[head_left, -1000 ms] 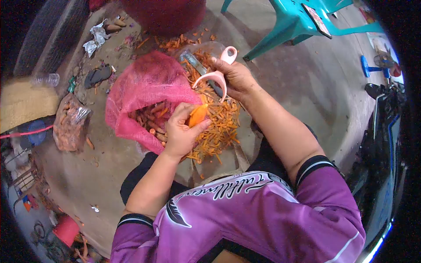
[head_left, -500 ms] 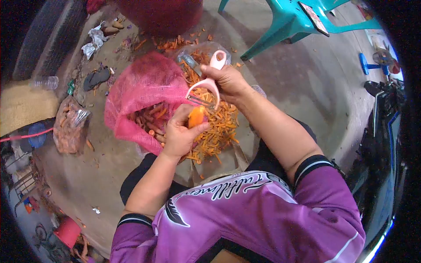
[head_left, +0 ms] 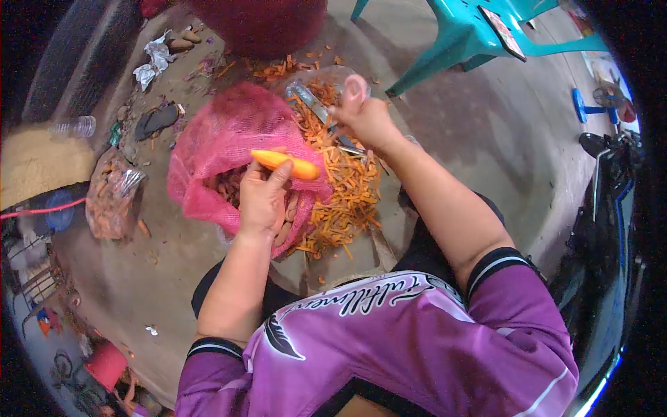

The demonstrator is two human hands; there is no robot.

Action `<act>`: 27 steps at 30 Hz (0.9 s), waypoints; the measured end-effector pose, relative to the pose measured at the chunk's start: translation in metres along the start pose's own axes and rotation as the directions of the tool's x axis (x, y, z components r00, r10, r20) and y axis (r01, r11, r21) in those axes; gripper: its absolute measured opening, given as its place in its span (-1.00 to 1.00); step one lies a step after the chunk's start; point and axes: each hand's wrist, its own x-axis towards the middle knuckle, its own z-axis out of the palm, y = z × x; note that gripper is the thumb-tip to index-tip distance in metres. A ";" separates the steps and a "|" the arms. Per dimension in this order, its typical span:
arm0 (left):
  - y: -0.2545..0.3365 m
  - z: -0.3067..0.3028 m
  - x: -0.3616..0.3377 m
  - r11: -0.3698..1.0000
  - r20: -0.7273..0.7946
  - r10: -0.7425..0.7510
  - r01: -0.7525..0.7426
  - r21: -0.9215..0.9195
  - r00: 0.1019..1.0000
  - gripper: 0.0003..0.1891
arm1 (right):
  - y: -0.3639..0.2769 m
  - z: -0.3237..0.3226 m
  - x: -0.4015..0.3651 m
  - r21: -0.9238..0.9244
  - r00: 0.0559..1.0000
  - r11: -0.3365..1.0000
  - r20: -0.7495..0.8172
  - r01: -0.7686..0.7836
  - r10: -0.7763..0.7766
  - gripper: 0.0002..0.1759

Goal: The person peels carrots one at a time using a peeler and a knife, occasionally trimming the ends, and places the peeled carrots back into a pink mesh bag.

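Note:
My left hand (head_left: 262, 198) is closed around a peeled orange carrot (head_left: 286, 165), lying nearly level above the mouth of the pink mesh sack (head_left: 229, 128). Unpeeled roots (head_left: 286, 221) show inside that sack. My right hand (head_left: 372, 125) grips a pale pink peeler (head_left: 356, 89) by its handle, slightly blurred. Its head is mostly hidden behind the fingers, and it is apart from the carrot. Under both hands a heap of orange peelings (head_left: 351, 198) covers the floor.
A teal plastic chair (head_left: 448, 42) with a phone (head_left: 501, 31) on it stands at upper right. A dark red container (head_left: 260, 28) is at the top. To the left are a sandal (head_left: 156, 121) and a filled plastic bag (head_left: 111, 198). A motorbike (head_left: 604, 208) stands far right.
My left hand has moved left and turned the carrot from pointing toward me to lying crosswise. The peeler has moved away from the carrot and tilted in my right hand.

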 end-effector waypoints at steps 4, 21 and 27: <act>0.004 -0.023 0.007 0.985 -0.039 -0.119 0.113 -0.132 0.992 -0.78 | 0.018 0.015 -0.003 -0.433 0.969 0.901 0.235 0.032 0.078 -0.40; 0.046 -0.048 -0.013 0.938 0.319 -0.258 0.316 -0.144 0.912 -0.45 | 0.172 0.145 0.083 -0.677 0.958 0.724 0.100 -0.132 0.268 -0.47; 0.040 -0.051 -0.006 0.926 0.308 -0.337 0.372 -0.060 0.890 -0.60 | 0.170 0.131 0.104 -0.507 0.937 0.849 0.205 -0.147 0.285 -0.44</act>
